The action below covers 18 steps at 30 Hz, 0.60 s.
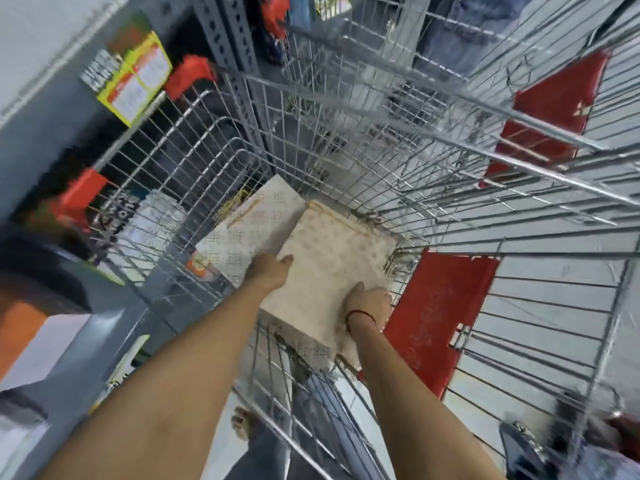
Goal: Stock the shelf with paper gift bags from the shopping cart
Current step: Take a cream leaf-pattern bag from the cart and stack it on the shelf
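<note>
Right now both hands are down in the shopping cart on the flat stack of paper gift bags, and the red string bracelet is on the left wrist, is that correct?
Not quite: the head view shows the red string bracelet on the right wrist, not the left. The rest holds: the left hand and right hand are down in the shopping cart on the flat stack of paper gift bags.

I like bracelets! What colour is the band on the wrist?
Red, on the right wrist band, head view.

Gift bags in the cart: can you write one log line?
stage: picking | left hand: on gift bags | right hand: on gift bags | place: cart
</note>
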Tool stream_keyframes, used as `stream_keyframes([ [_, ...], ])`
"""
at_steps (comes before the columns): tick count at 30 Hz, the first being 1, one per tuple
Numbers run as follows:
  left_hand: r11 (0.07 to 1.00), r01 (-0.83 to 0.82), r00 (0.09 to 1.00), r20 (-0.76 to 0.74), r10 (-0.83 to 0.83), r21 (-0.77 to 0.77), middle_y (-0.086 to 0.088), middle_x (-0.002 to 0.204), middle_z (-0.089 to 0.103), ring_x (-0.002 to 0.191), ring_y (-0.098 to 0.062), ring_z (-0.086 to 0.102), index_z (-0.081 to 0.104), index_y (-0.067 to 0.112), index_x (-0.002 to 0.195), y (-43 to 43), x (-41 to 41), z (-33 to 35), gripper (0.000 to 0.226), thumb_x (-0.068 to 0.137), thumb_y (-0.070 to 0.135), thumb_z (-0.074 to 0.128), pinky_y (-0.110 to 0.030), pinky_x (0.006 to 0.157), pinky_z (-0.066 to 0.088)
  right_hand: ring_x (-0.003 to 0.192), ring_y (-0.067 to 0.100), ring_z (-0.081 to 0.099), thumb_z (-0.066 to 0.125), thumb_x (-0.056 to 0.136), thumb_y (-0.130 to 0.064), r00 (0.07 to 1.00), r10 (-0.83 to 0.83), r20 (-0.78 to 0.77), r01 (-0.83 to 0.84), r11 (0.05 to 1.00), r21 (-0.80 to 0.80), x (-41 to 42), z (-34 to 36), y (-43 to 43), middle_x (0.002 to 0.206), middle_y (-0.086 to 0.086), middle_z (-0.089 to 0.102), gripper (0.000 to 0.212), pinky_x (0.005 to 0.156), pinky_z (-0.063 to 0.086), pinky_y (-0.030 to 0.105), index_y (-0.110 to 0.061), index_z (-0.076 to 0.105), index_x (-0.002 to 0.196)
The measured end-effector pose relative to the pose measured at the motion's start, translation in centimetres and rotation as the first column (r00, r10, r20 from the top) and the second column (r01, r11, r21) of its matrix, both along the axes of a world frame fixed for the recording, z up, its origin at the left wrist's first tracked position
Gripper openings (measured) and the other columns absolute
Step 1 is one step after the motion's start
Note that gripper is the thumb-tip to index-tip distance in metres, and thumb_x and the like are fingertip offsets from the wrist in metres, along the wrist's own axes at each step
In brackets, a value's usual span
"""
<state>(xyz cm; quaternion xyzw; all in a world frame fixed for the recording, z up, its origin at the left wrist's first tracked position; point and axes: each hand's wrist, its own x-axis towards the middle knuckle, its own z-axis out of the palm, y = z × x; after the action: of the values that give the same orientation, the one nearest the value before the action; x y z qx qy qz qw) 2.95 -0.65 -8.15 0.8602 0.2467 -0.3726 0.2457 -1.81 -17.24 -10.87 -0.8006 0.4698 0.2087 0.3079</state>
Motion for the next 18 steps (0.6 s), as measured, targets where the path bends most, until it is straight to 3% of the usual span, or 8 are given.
stream_keyframes([
  [3,0.982,0.078,0.989,0.109,-0.097,0.169,-0.020,0.105,0.065,0.094,-0.034,0.063,0.059,0.000,0.110,0.9,0.3,4.2,0.047,0.098,0.041,0.040,-0.036,0.071,0.050,0.109,0.038,0.057,0.045,0.092,-0.037,0.998,-0.057,0.014,0.055,0.990,0.129,0.7,3.2,0.6,0.124,0.025,0.057,0.050,0.086,0.049,0.039,0.006,0.053,0.116],
  [5,0.981,0.098,0.984,0.129,-0.120,0.166,-0.013,0.080,0.061,0.070,-0.028,0.060,0.059,0.004,0.091,2.0,0.0,6.6,0.042,0.098,0.040,0.040,-0.031,0.057,0.045,0.101,0.037,0.061,0.051,0.088,-0.043,0.987,-0.146,0.067,0.128,0.967,0.219,0.7,5.4,0.9,0.114,0.023,0.063,0.053,0.074,0.048,0.035,0.004,0.056,0.112],
  [6,0.987,0.088,0.981,0.161,-0.109,0.133,-0.015,0.083,0.063,0.073,-0.030,0.061,0.060,0.006,0.099,2.6,0.1,7.4,0.039,0.098,0.040,0.040,-0.032,0.058,0.046,0.098,0.038,0.062,0.054,0.085,-0.047,0.977,-0.190,0.101,0.159,0.952,0.262,0.8,6.2,1.1,0.111,0.023,0.065,0.056,0.072,0.048,0.035,0.003,0.056,0.111],
  [8,0.994,0.050,0.959,0.274,-0.075,0.096,-0.019,0.123,0.061,0.102,-0.035,0.061,0.048,0.012,0.134,3.7,-0.2,9.3,0.047,0.098,0.040,0.041,-0.039,0.078,0.051,0.097,0.039,0.063,0.058,0.080,-0.053,0.954,-0.242,0.175,0.182,0.935,0.304,1.1,8.3,1.7,0.110,0.024,0.065,0.065,0.075,0.051,0.039,0.003,0.056,0.112],
  [10,0.991,0.017,0.928,0.367,-0.065,0.134,-0.017,0.138,0.052,0.111,-0.036,0.058,0.041,0.011,0.140,4.4,-0.8,11.1,0.055,0.097,0.045,0.040,-0.041,0.082,0.051,0.098,0.039,0.063,0.060,0.078,-0.057,0.925,-0.282,0.256,0.196,0.929,0.314,1.5,9.9,2.2,0.110,0.025,0.065,0.071,0.078,0.053,0.042,0.004,0.055,0.115],
  [13,0.988,0.002,0.862,0.501,-0.079,0.152,-0.021,0.115,0.063,0.092,-0.036,0.062,0.051,0.003,0.124,5.0,-1.9,13.5,0.055,0.096,0.048,0.036,-0.035,0.062,0.045,0.085,0.034,0.064,0.064,0.077,-0.049,0.821,-0.385,0.421,0.251,0.906,0.340,1.6,12.8,2.9,0.086,0.014,0.068,0.047,0.064,0.042,0.033,-0.004,0.061,0.088],
  [15,0.992,-0.029,0.808,0.587,-0.049,0.123,-0.019,0.095,0.066,0.071,-0.031,0.056,0.053,0.003,0.112,5.9,-3.1,15.8,0.051,0.096,0.048,0.036,-0.029,0.047,0.034,0.067,0.028,0.058,0.065,0.076,-0.047,0.749,-0.431,0.503,0.261,0.890,0.375,1.1,15.6,3.8,0.061,0.001,0.056,0.038,0.058,0.039,0.031,-0.015,0.050,0.062],
  [18,0.994,-0.061,0.703,0.711,-0.019,0.087,-0.018,0.081,0.061,0.073,-0.034,0.057,0.052,0.002,0.102,7.9,-5.3,18.8,0.048,0.097,0.047,0.035,-0.032,0.055,0.038,0.053,0.020,0.052,0.064,0.073,-0.051,0.652,-0.410,0.638,0.200,0.905,0.377,0.6,19.6,5.9,0.053,-0.001,0.054,0.041,0.048,0.034,0.026,-0.016,0.052,0.056],
])
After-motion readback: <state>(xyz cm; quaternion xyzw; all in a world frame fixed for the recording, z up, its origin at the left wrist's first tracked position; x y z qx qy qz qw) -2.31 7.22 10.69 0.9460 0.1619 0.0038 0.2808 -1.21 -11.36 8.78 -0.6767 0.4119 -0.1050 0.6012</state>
